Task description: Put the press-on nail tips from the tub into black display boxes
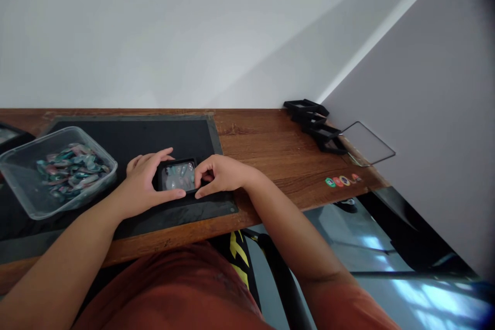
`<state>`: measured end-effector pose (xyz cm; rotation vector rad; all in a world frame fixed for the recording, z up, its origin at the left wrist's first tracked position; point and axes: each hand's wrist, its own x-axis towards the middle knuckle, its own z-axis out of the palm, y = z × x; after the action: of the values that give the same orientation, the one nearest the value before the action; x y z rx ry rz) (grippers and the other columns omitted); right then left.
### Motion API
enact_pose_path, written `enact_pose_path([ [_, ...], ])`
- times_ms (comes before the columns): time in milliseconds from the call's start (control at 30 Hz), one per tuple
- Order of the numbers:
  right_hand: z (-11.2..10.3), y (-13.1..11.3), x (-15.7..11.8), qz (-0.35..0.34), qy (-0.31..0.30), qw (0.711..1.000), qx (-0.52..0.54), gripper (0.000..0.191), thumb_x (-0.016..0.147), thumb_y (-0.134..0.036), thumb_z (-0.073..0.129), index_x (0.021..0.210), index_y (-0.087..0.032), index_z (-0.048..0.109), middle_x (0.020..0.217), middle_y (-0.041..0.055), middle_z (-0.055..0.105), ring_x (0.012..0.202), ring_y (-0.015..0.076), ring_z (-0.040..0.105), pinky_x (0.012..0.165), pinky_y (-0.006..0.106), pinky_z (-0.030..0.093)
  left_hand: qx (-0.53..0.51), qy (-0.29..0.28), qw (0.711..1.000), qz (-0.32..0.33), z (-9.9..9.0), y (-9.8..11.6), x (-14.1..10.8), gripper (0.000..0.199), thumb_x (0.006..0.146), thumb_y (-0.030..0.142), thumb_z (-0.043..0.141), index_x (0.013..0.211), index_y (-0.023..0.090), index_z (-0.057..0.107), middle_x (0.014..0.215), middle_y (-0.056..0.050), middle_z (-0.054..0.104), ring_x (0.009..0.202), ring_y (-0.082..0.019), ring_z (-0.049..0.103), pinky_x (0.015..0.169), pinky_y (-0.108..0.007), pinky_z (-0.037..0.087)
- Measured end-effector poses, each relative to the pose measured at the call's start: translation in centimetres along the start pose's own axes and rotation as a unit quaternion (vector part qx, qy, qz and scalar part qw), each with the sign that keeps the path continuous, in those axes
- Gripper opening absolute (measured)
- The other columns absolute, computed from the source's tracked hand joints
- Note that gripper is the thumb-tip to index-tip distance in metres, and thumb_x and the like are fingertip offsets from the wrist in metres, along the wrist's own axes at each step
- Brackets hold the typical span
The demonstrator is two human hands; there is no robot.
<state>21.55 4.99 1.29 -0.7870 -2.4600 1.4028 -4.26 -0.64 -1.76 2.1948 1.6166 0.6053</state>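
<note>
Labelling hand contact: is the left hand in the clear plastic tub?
No, the left hand is at the small black rectangular frame, outside the tub.

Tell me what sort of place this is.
Probably an indoor workstation: a wooden table with a dark mat against a wall, a clear tub of small shiny pieces, and black frames piled near the corner.

Brown wooden table (251, 149) with black mat (154, 136), piled black frames (314, 125), small round stickers (344, 180)

No readable text. Round stickers (344, 180) on bench (259, 149): marks too small. Yellow marks (240, 251) on black surface (222, 242): unreadable.
</note>
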Motion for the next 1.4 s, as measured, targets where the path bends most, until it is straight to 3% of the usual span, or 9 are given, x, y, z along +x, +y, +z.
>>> enact_pose_path([
  [233, 0.3, 0.1, 0.0, -0.015, 0.017, 1.000, -0.015, 0.020, 0.074, -0.032, 0.083, 0.079, -0.015, 0.073, 0.057, -0.0089, 0.045, 0.054, 0.0061, 0.037, 0.057, 0.024, 0.027, -0.014, -0.004, 1.000, 0.013, -0.1, 0.0, 0.2, 0.099, 0.073, 0.079, 0.068, 0.151, 0.023, 0.046, 0.141, -0.014, 0.064, 0.138, -0.040, 0.049, 0.122, -0.065, 0.019],
  [367, 0.5, 0.4, 0.2, -0.035, 0.034, 0.998, 0.038, 0.020, 0.073, -0.030, 0.081, 0.075, -0.014, 0.069, 0.055, -0.0094, 0.041, 0.053, 0.0056, 0.033, 0.055, 0.023, 0.026, -0.189, 0.009, 0.982, -0.010, -0.1, -0.9, 0.5, 0.075, 0.092, 0.072, 0.048, 0.151, 0.024, 0.046, 0.143, -0.013, 0.064, 0.138, -0.036, 0.053, 0.120, -0.059, 0.031],
  [433, 0.5, 0.5, 0.3, -0.041, 0.030, 0.996, 0.078, 0.022, 0.073, -0.032, 0.081, 0.075, -0.014, 0.068, 0.054, -0.0098, 0.040, 0.052, 0.0053, 0.032, 0.054, 0.022, 0.025, -0.263, 0.010, 0.964, -0.028, -0.2, -1.2, 0.7, 0.072, 0.095, 0.071, 0.044, 0.149, 0.025, 0.048, 0.145, -0.013, 0.062, 0.138, -0.036, 0.054, 0.118, -0.056, 0.038],
  [533, 0.3, 0.5, 0.4, -0.046, 0.030, 0.993, 0.108, 0.024, 0.073, -0.033, 0.081, 0.074, -0.014, 0.067, 0.054, -0.0097, 0.041, 0.051, 0.0048, 0.031, 0.053, 0.021, 0.024, -0.290, 0.007, 0.957, -0.031, -0.2, -1.3, 0.7, 0.071, 0.094, 0.072, 0.045, 0.146, 0.025, 0.051, 0.145, -0.013, 0.063, 0.138, -0.037, 0.053, 0.117, -0.055, 0.039],
  [800, 0.4, 0.5, 0.3, -0.057, 0.021, 0.994, 0.088, 0.023, 0.075, -0.032, 0.080, 0.075, -0.014, 0.066, 0.054, -0.0101, 0.039, 0.051, 0.0049, 0.030, 0.053, 0.022, 0.023, -0.120, -0.037, 0.991, 0.035, -0.7, -1.4, 0.4, 0.081, 0.086, 0.062, 0.068, 0.153, 0.027, 0.040, 0.147, -0.012, 0.061, 0.140, -0.033, 0.050, 0.120, -0.058, 0.033],
  [1033, 0.3, 0.5, 0.3, -0.059, 0.023, 0.996, 0.062, 0.022, 0.075, -0.032, 0.078, 0.076, -0.014, 0.066, 0.056, -0.0087, 0.041, 0.053, 0.0059, 0.033, 0.055, 0.022, 0.026, -0.048, -0.030, 0.995, 0.081, -0.6, -1.5, 0.1, 0.101, 0.075, 0.062, 0.078, 0.157, 0.027, 0.032, 0.152, -0.014, 0.055, 0.141, -0.035, 0.048, 0.120, -0.057, 0.033],
  [1133, 0.4, 0.5, 0.2, -0.061, 0.031, 0.996, 0.050, 0.020, 0.076, -0.031, 0.077, 0.076, -0.015, 0.065, 0.057, -0.0089, 0.040, 0.054, 0.0059, 0.032, 0.055, 0.022, 0.026, -0.017, 0.002, 0.996, 0.089, -0.4, -0.4, -0.1, 0.096, 0.074, 0.061, 0.078, 0.154, 0.026, 0.036, 0.148, -0.014, 0.057, 0.140, -0.037, 0.048, 0.119, -0.058, 0.033],
  [1233, 0.3, 0.5, 0.2, -0.069, 0.042, 0.995, 0.057, 0.020, 0.077, -0.030, 0.076, 0.075, -0.015, 0.064, 0.057, -0.0095, 0.038, 0.053, 0.0057, 0.030, 0.055, 0.022, 0.025, 0.010, 0.037, 0.994, 0.102, -0.1, 0.8, -0.3, 0.079, 0.078, 0.056, 0.073, 0.145, 0.026, 0.045, 0.145, -0.014, 0.057, 0.138, -0.037, 0.050, 0.118, -0.057, 0.034],
  [1400, 0.3, 0.6, 0.3, -0.077, 0.057, 0.993, 0.067, 0.020, 0.076, -0.030, 0.076, 0.075, -0.014, 0.065, 0.056, -0.0090, 0.039, 0.053, 0.0054, 0.031, 0.054, 0.022, 0.025, 0.022, 0.044, 0.994, 0.098, 0.1, 1.7, -0.2, 0.069, 0.082, 0.053, 0.067, 0.141, 0.025, 0.047, 0.143, -0.014, 0.060, 0.135, -0.037, 0.053, 0.116, -0.057, 0.037],
])
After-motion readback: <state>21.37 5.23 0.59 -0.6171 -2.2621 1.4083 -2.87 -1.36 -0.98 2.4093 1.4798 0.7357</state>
